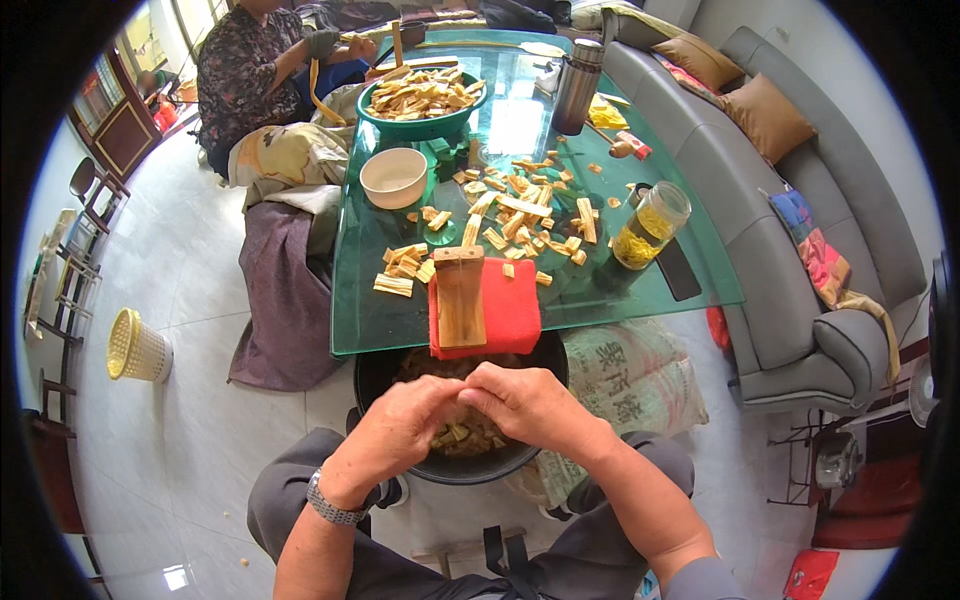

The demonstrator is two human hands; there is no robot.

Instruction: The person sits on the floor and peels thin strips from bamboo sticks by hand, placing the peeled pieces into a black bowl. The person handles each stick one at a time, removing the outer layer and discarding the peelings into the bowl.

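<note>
My left hand [409,420], with a metal-band watch on its wrist, meets my right hand [529,405] at the fingertips. Both are above a black basin [469,474] between my knees. Curled fingers hide whatever may be between them. Loose pale-brown scraps [466,439] lie inside the basin. Just beyond my hands, a wooden board [461,300] rests on a folded red cloth [514,304] at the glass table's [600,306] near edge. Cut yellowish pieces, possibly dried root or bark [525,206], are scattered behind it, with a small pile [401,266] to its left.
A green basin [421,127] heaped with similar pieces and a white bowl [394,178] stand on the table. To the right are a glass jar [651,226], phone [679,271] and steel flask [577,90]. A person [244,75] works at left. A woven sack [637,375] lies beneath.
</note>
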